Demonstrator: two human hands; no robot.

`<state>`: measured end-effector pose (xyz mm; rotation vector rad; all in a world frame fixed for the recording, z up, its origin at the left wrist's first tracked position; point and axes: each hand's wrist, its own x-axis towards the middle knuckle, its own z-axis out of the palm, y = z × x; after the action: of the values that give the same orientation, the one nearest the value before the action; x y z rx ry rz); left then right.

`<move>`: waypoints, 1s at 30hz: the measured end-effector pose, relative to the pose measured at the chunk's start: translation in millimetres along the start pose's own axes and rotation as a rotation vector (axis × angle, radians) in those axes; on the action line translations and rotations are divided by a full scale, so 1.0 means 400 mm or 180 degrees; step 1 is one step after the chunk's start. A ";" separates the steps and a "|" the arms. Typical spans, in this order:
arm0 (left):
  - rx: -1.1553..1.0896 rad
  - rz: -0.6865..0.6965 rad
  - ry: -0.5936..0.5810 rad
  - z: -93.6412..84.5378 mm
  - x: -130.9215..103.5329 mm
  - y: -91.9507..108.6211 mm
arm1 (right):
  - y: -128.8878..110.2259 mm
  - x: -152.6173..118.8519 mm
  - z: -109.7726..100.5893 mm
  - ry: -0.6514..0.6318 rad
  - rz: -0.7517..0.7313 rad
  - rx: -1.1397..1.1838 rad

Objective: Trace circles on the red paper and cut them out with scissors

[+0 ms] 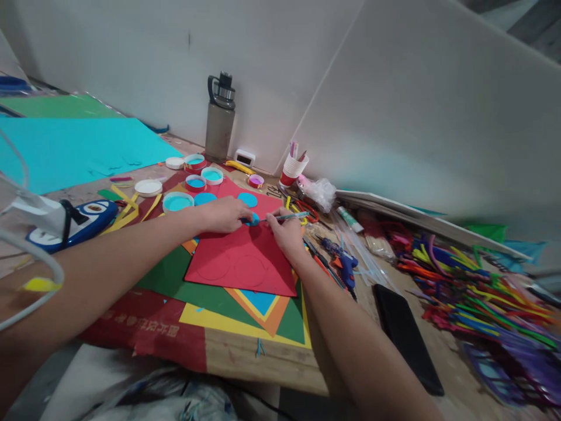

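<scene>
On the table lies a red sheet (pixel 245 248) with drawn circle outlines on its lower part. My left hand (pixel 225 214) has its fingers closed and pressed down on a small blue disc (pixel 253 220) on this sheet. From the right, my right hand (pixel 284 233) grips a pen (pixel 291 216), its tip end pointing at the disc. Just above the fingers is another blue disc (pixel 248 200), and a third blue disc (pixel 205 199) is beside my left wrist. Green, yellow and orange sheets show beneath the red one, including a green sheet (pixel 166 275).
Round lids and tubs, one a blue-filled tub (pixel 177 202), stand behind my left forearm. A bottle (pixel 220 120) and a paper cup (pixel 293 169) are near the wall. To the right lie a glue gun (pixel 346 266), a black phone (pixel 405 336) and colourful pipe cleaners (pixel 491 298).
</scene>
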<state>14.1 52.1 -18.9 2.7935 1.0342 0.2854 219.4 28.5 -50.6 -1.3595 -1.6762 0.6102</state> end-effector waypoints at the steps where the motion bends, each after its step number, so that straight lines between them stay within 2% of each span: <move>1: 0.0014 0.0044 -0.0008 0.001 -0.001 0.000 | -0.002 0.002 -0.001 0.0034 0.0014 0.0042; 8: 0.0256 0.0222 -0.0087 0.004 -0.009 0.001 | -0.027 0.035 -0.009 0.0125 0.0114 0.0074; 15: 0.0440 0.0115 -0.0030 0.007 -0.015 0.030 | -0.039 0.102 0.035 -0.0159 0.0246 -0.0148; 20: 0.0494 -0.0078 -0.0053 0.020 -0.019 0.030 | -0.038 0.125 0.071 -0.0321 0.0271 -0.0343; 30: 0.0459 -0.0112 -0.0027 0.026 -0.018 0.030 | -0.024 0.140 0.076 -0.0498 0.0285 -0.0289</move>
<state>18.6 37.7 -27.5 2.8964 1.1440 0.2023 186.9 83.4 -40.2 -1.4907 -1.7932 0.7154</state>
